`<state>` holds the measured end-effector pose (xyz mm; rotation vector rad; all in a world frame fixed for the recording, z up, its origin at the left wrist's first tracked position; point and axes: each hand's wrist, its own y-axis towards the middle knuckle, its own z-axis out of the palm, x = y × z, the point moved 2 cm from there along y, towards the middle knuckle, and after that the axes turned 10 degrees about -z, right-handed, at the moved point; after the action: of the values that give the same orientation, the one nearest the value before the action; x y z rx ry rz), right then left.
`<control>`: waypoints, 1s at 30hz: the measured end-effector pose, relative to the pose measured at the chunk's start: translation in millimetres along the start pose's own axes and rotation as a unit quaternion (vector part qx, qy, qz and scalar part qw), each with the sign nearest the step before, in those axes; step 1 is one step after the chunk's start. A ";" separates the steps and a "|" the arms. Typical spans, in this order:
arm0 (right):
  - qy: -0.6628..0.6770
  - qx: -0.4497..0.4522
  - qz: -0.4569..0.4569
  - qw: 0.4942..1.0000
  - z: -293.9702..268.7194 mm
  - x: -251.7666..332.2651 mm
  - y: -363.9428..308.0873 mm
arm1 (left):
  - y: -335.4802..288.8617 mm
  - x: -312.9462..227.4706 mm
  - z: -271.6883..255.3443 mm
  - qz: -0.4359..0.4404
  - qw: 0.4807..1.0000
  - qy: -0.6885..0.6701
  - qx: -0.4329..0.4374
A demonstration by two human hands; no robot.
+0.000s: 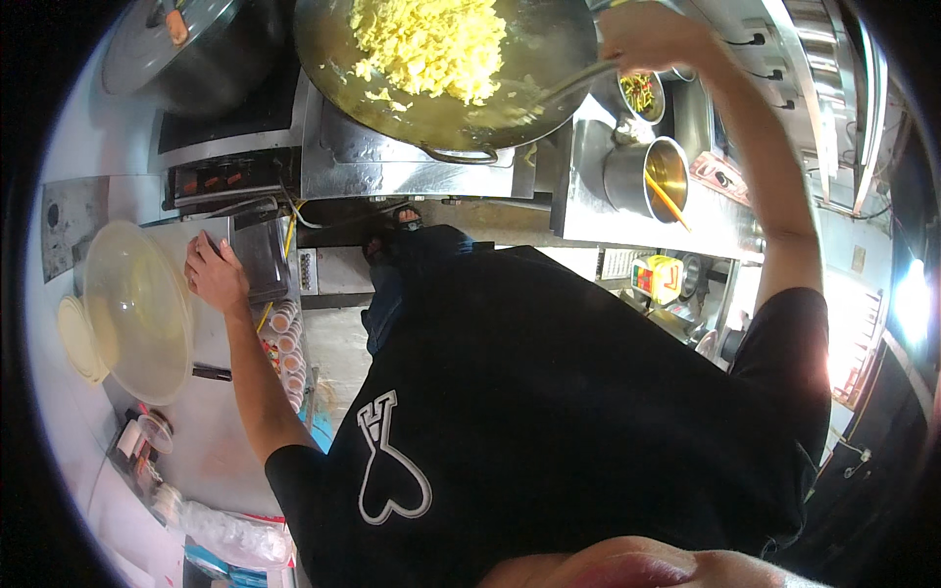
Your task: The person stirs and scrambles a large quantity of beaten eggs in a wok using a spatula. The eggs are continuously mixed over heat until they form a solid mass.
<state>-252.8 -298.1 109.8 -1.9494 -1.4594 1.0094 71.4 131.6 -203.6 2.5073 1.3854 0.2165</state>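
A large wok [333, 73] at the top holds a heap of yellow scrambled egg [431, 44]. My right hand [652, 37] reaches past the wok's right side, its fingers closed round the handle of a metal cooking utensil [578, 84]. That utensil slants down into the wok at the right of the egg; whether its head is a ladle or a spatula I cannot tell. Off to the left, my left hand [216, 271] holds nothing, fingers apart, resting at the counter's edge between a dark tray [261, 257] and a big translucent plastic bowl [139, 314].
Right of the wok, a metal pot [632, 181] contains yellowish liquid and an orange-handled tool [668, 204]. Behind it is a bowl of chopped green and red vegetables [639, 94]. A large lidded pot [211, 59] stands at upper left. Stacked cups [288, 353] line the left counter.
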 end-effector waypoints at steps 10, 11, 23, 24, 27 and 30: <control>0.168 -0.052 -0.120 0.977 30.1 -4.2 4.7 | 1.6 -2.8 -0.7 0.012 0.999 -0.039 -0.005; 0.190 -0.048 -0.129 0.972 30.0 2.7 5.2 | 1.9 -4.6 1.0 0.012 0.999 -0.048 -0.003; 0.513 -0.260 0.010 0.818 100.7 2.6 94.7 | 4.6 -13.0 3.4 0.005 1.000 -0.012 0.016; 0.540 -0.260 -0.007 0.800 103.2 4.4 72.9 | 6.0 -14.7 4.2 0.005 1.000 -0.011 0.018; 0.447 -0.253 0.070 0.855 85.5 22.0 -6.5 | 4.3 -12.7 2.9 0.004 1.000 -0.008 0.011; 0.240 -0.232 0.054 0.941 77.0 26.0 -48.3 | 0.2 -11.0 7.3 0.012 0.999 -0.028 -0.009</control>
<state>-338.5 -261.9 93.3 -2.4038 -1.3910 0.1879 67.7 121.0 -210.5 2.4957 1.3272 0.1610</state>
